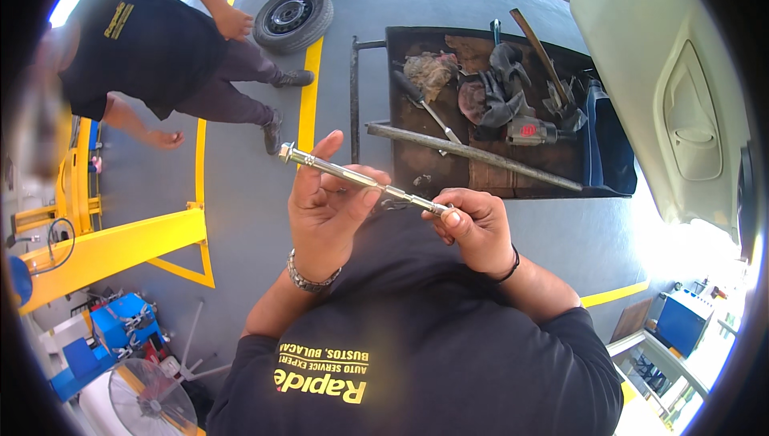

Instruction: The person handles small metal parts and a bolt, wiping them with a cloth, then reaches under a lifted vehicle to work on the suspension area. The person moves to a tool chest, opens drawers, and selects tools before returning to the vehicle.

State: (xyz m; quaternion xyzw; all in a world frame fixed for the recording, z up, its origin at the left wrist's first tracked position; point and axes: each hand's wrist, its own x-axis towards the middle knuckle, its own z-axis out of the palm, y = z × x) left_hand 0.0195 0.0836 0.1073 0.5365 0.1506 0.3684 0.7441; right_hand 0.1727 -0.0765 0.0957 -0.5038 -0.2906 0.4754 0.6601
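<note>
A long shiny metal bolt (336,170) with a hex head lies slantwise across both hands, in front of my chest. Its head points up and to the left, and its thin end runs down to the right. My left hand (327,210) pinches the shaft near the middle between thumb and fingers, with the index finger raised. Thumb and fingertips of my right hand (481,229) are closed round the thin end, so that tip is mostly hidden. Whether a nut sits there I cannot make out.
Ahead stands a dark tray cart (408,171) carrying a metal bar (473,151), a screwdriver (424,103), an impact wrench (530,131) and rags (431,73). A co-worker (152,51) stands at far left near a wheel (293,19). A yellow lift arm (120,252) reaches in; a pale vehicle panel (641,59) hangs right.
</note>
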